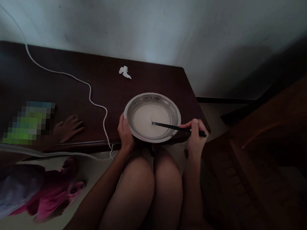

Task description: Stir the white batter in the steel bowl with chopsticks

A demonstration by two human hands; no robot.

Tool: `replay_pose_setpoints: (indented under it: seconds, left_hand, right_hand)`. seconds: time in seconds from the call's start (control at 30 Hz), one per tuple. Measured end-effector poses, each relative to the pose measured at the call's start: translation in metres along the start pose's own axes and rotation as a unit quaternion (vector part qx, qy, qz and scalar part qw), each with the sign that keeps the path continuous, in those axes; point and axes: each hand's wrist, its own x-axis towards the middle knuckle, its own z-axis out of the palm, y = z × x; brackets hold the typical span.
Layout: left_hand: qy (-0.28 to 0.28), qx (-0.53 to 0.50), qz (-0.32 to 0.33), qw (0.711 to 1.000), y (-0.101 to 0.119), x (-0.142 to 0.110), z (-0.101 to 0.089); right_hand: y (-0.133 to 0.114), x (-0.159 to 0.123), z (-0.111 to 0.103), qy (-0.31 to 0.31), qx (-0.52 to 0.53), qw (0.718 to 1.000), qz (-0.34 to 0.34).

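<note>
Apparently stirring is in hand, calling for a steady bowl: the left hand's grip is closed on its rim, at the counter's front edge. The right hand grips dark chopsticks, seemingly one pair, tips in the bowl's pale liquid; one white scrap lies beyond the bowl.

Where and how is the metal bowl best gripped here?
Probably by the left side of the metal bowl, coming in from the left, as the left hand does. The wide round rim gives an edge to hold, and the pale liquid inside asks for a level grip. On the right, the black chopsticks in the right hand cross the rim.
</note>
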Motion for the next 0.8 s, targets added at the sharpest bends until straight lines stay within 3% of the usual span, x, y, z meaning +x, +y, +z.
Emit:
replay_pose_setpoints:
  seconds: [0.1, 0.13, 0.23, 0.3, 0.4, 0.5, 0.67, 0.73, 0.8]
  left_hand:
    - [0.004, -0.002, 0.001, 1.0, -0.0005, 0.0002, 0.0]
    - [0.002, -0.006, 0.0, 1.0, 0.0, 0.0001, 0.0002]
    - [-0.001, -0.007, 0.002, 1.0, 0.0024, -0.0008, 0.0013]
    - [0.0, -0.003, 0.003, 1.0, 0.0042, -0.0016, 0.0019]
    - [-0.001, -0.001, 0.006, 1.0, 0.0059, -0.002, 0.002]
    - [0.001, 0.009, 0.012, 1.0, 0.0061, -0.0017, 0.0012]
    - [0.002, -0.002, 0.008, 1.0, 0.0056, -0.0023, 0.0006]
    - [0.003, 0.0, 0.01, 1.0, 0.0056, -0.0023, 0.0005]
    - [0.005, 0.007, 0.012, 1.0, 0.0055, -0.0016, 0.0005]
  right_hand:
    - [0.0, 0.0005, 0.005, -0.101, 0.001, 0.995, -0.011]
    - [0.0007, 0.0012, 0.0055, -0.096, -0.001, 0.995, -0.011]
    - [0.0032, 0.0031, 0.0023, 0.021, -0.011, 1.0, 0.001]
    - [0.0039, 0.003, -0.0003, 0.064, 0.002, 0.998, 0.022]
    - [0.0029, 0.0013, 0.0013, -0.015, 0.013, 0.999, 0.035]
    - [0.0022, 0.0009, 0.0051, -0.087, -0.014, 0.996, 0.005]
    - [0.0035, 0.0016, 0.001, 0.046, -0.015, 0.999, 0.016]
    - [0.0041, 0.0008, 0.0005, 0.035, 0.001, 0.999, 0.033]
    - [0.0048, 0.0003, 0.0026, -0.036, 0.002, 0.999, 0.027]
